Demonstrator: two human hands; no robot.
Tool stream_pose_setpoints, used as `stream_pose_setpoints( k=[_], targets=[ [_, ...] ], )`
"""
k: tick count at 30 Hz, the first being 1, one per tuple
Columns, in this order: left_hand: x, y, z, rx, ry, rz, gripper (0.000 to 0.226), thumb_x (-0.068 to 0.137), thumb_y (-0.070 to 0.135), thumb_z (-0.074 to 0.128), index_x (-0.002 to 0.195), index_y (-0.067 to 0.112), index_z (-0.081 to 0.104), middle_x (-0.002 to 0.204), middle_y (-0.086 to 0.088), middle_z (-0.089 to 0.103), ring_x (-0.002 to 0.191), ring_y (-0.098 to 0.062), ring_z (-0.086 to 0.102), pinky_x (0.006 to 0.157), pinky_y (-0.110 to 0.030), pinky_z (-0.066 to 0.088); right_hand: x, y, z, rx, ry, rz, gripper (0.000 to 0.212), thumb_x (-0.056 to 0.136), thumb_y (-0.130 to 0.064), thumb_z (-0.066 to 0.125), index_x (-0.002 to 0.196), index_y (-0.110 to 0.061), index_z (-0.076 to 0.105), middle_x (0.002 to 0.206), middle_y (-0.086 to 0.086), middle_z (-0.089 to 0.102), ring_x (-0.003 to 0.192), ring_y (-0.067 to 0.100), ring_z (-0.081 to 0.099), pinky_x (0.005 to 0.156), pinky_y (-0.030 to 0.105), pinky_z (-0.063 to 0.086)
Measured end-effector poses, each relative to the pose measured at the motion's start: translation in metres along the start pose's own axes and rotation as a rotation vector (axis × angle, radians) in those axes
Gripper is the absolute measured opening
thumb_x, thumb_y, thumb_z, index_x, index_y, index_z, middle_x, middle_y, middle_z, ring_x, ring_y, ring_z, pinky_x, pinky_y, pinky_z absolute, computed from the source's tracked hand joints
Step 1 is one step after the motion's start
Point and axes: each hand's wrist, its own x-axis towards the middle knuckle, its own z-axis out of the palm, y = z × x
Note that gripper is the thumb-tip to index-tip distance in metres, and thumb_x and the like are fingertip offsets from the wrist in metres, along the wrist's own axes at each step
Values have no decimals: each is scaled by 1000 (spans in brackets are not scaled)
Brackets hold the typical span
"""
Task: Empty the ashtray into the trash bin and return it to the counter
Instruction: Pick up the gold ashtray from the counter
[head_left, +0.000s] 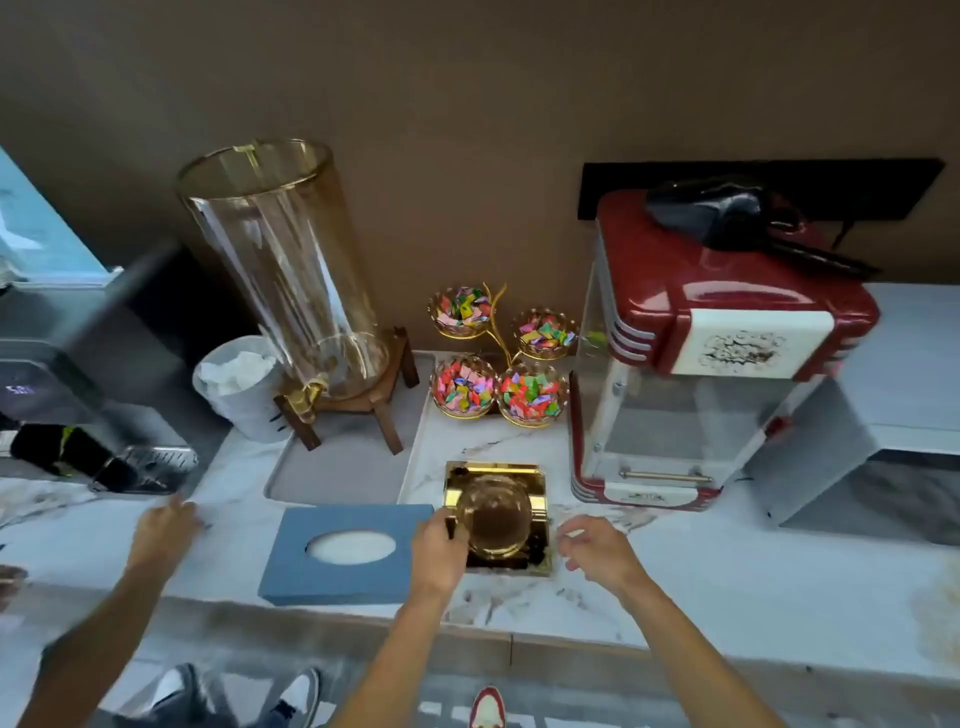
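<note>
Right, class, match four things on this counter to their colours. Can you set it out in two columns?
Things:
1 ashtray
2 tissue box
3 popcorn machine
4 dispenser

Colours:
A red and white
B clear glass
C gold
D blue

Pairs: 1-C, 2-D, 3-A, 4-B

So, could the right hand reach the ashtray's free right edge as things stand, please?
Probably yes. The right hand hovers open just right of the ashtray, with only bare counter between them. The left hand grips the opposite edge, and the popcorn machine stands further back.
</note>
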Motion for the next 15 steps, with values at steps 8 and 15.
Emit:
stream_pose_setpoints(
  k=[8, 15],
  targets=[
    [44, -8, 16, 19, -41, -126, 34, 102, 13, 52, 135, 5, 55, 133, -14, 60, 124, -29, 58, 107, -35, 44, 52, -13, 27, 7, 119, 150, 12, 90, -25, 65, 97, -16, 62, 106, 4, 64, 92, 16, 55, 81, 27, 41],
    [63, -21, 19, 85, -103, -108, 32, 101, 9, 50, 134, 10, 51, 121, -14, 69, 111, -30, 67, 100, -38, 52, 74, -11, 33, -49, 97, 230, 35, 92, -30, 62, 117, -5, 59, 105, 8, 60, 91, 19, 53, 88, 34, 47]
  ],
)
